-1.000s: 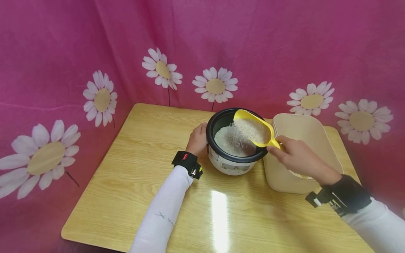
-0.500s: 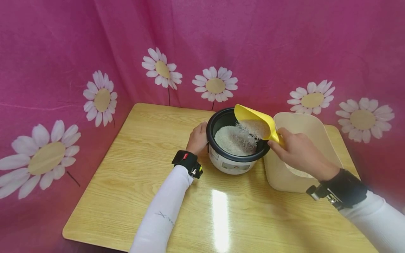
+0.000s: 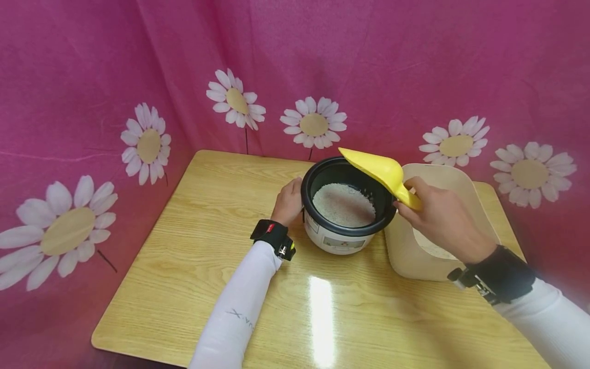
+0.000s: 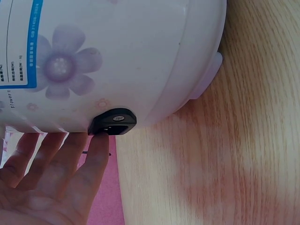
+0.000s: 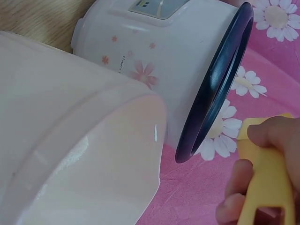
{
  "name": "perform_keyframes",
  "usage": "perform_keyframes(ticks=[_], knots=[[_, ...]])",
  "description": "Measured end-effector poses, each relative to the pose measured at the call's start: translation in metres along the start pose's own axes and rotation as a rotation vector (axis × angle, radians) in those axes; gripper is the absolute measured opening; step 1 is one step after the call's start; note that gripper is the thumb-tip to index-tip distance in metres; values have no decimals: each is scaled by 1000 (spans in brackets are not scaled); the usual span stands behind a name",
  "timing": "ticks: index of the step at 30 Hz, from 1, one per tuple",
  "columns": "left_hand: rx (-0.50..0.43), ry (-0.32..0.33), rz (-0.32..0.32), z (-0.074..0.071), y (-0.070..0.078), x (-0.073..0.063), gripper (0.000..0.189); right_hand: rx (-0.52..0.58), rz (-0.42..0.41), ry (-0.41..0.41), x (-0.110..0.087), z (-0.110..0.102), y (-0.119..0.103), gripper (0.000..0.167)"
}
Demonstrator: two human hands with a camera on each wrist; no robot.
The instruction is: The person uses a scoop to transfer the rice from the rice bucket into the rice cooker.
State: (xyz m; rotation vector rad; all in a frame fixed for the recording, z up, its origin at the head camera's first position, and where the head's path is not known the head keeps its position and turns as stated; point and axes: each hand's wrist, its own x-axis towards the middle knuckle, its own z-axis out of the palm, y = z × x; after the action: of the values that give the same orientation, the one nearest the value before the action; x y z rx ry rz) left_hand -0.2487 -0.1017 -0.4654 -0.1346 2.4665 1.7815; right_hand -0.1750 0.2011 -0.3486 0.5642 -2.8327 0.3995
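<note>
A white rice cooker [image 3: 338, 242] with a black rim stands lidless on the table, white rice [image 3: 344, 205] inside. At its left side my left hand [image 3: 287, 202] touches the wall; in the left wrist view the fingers [image 4: 96, 157] reach out fairly straight, one fingertip at the black power socket [image 4: 114, 121]. My right hand [image 3: 440, 219] grips the handle of a yellow scoop [image 3: 375, 166], thumb along the handle in the right wrist view. The scoop is tipped over above the cooker's right part, its back facing up and its inside hidden.
Close to the cooker's right stands a tall beige bin [image 3: 410, 264] with rice in it, below my right hand. Pink cloth [image 3: 378, 66] with daisies hangs behind the wooden table [image 3: 207, 246] and at both sides.
My right hand has turned the scoop over, from its hollow showing with rice pouring out to its back facing up. The falling rice has stopped; my left hand has stayed in place.
</note>
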Motion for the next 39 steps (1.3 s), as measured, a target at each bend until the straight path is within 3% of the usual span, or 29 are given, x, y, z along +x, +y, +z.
perform_keyframes(ticks=[9,14,24,33,39], knots=[[-8,-7,-13,0,0,-1,56,8,21,18,-7,-5,9,36],[-1,-7,-7,0,1,0,56,36,85,1,-17,-14,27,36],[-12,6,0,0,2,1,53,43,238,-131,-42,-39,68,53],[8,1,-7,1,2,-1,56,25,342,-199,-63,-41,91,54],[10,-3,-15,0,3,-3,56,-11,375,-321,-68,-45,102,59]])
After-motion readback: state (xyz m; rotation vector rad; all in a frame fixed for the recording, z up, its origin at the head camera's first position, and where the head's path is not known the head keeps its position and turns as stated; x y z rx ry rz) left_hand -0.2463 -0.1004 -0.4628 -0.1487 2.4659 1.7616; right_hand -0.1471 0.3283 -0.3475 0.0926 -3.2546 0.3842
